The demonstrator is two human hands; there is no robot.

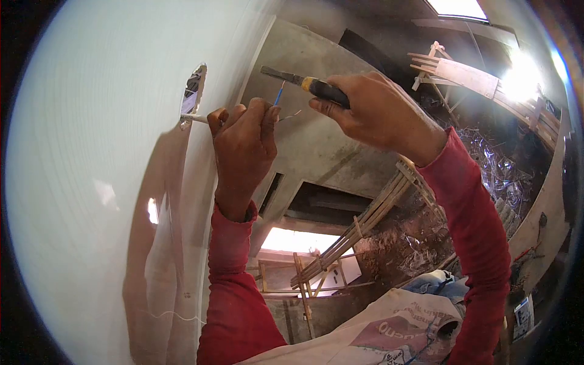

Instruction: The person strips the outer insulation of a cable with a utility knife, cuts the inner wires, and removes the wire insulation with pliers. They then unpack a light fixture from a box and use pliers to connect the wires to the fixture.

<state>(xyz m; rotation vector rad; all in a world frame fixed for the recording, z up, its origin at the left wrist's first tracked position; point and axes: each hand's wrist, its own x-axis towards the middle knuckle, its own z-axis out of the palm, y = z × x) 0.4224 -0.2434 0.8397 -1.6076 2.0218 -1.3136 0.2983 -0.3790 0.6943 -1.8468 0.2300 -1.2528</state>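
My left hand (243, 137) is closed around a pale cable (196, 118) that comes out of a cut hole (193, 94) in the white wall. A blue wire (279, 95) with a bare copper end sticks up from my fingers. Another thin wire (292, 115) bends out to the right. My right hand (383, 112) grips the handle of a black-and-yellow hand tool (325, 91). Its narrow grey metal front points left and overlaps the copper end in this view. I cannot tell whether it is a knife or pliers.
The glossy white wall (91, 170) fills the left side, with a thin white string (173, 314) low down. Below me are wooden poles (359, 222), a printed sack (389, 322) and clear plastic sheeting (496, 164). A plank scaffold (468, 76) stands at upper right.
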